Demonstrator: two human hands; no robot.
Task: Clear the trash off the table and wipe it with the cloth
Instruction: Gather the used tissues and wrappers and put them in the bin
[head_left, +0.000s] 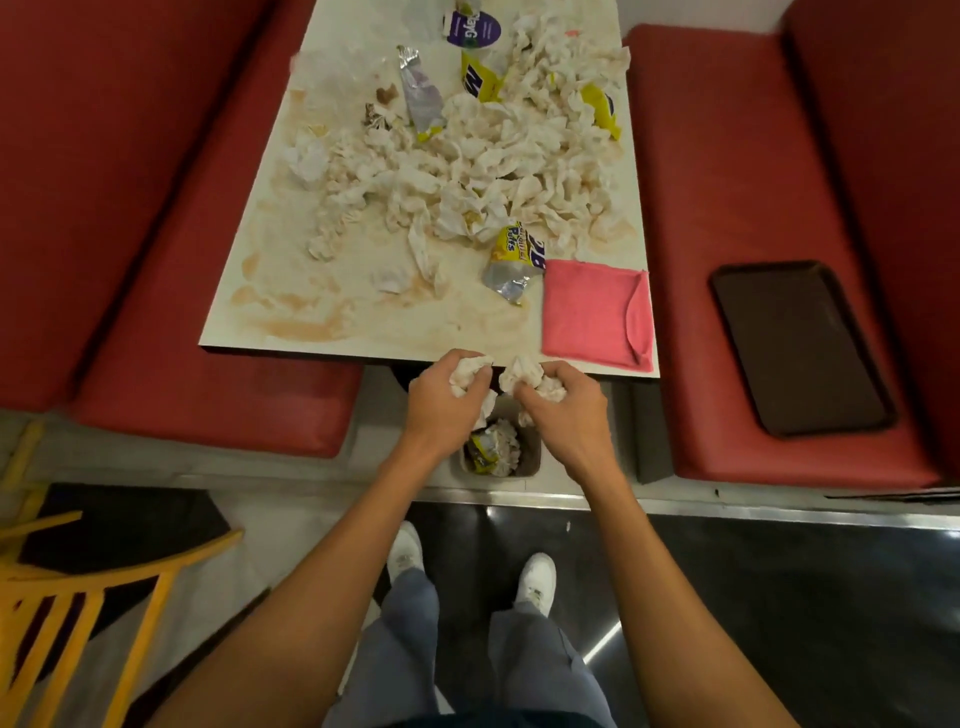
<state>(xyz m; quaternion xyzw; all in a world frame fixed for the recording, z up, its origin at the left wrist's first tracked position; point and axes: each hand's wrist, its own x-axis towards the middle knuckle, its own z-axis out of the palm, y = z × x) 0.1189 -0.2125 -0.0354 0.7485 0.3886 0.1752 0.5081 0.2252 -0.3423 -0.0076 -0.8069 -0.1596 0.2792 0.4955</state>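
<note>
Napkins, crumpled and stained, are covering most of the table. A yellow snack wrapper is lying just beside the pink cloth, which is sitting folded at the near right corner. From my remote seat I am watching the left hand gripping a wadded napkin and the right hand clutching another wad. Both are hovering just off the table's near edge, above a small bin that is holding wrappers and tissue. A dark tray is resting on the red bench to the right.
</note>
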